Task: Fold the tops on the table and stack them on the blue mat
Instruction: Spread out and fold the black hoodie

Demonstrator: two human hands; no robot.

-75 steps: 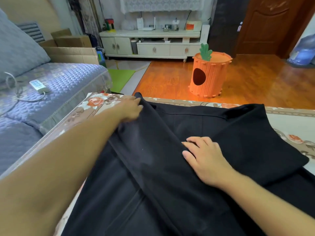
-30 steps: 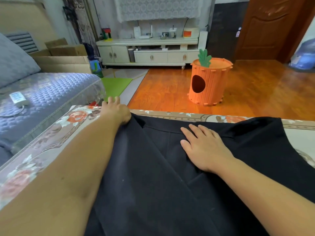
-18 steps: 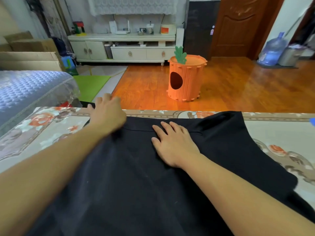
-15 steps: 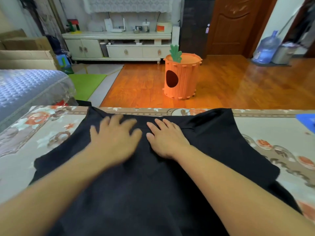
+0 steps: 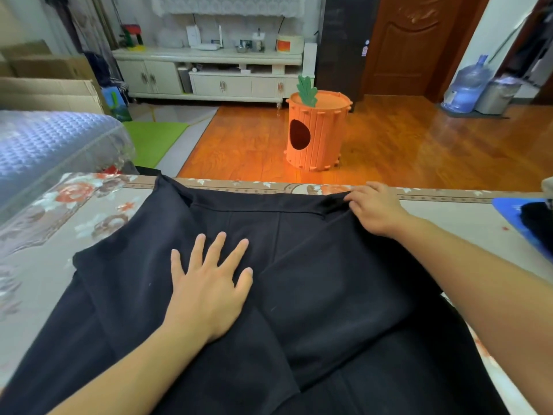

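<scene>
A black top [image 5: 314, 283] lies spread over the floral table [image 5: 54, 223], its left side folded in toward the middle. My left hand [image 5: 209, 283] lies flat on the cloth near its centre, fingers spread and straight. My right hand [image 5: 374, 208] is at the top's far right corner near the table's far edge, fingers curled on the cloth there. The blue mat [image 5: 517, 217] shows at the right edge with a dark folded garment [image 5: 538, 220] on it.
Beyond the table's far edge is wooden floor with an orange carrot-shaped stool [image 5: 317, 133]. A blue quilted sofa [image 5: 45, 145] stands to the left. A white cabinet [image 5: 209, 73], a brown door [image 5: 419, 43] and a water bottle [image 5: 466, 85] are at the back.
My left hand slid from the far left corner back to the cloth's middle. My right hand moved from the middle out to the far right corner. The blue mat came into view.
</scene>
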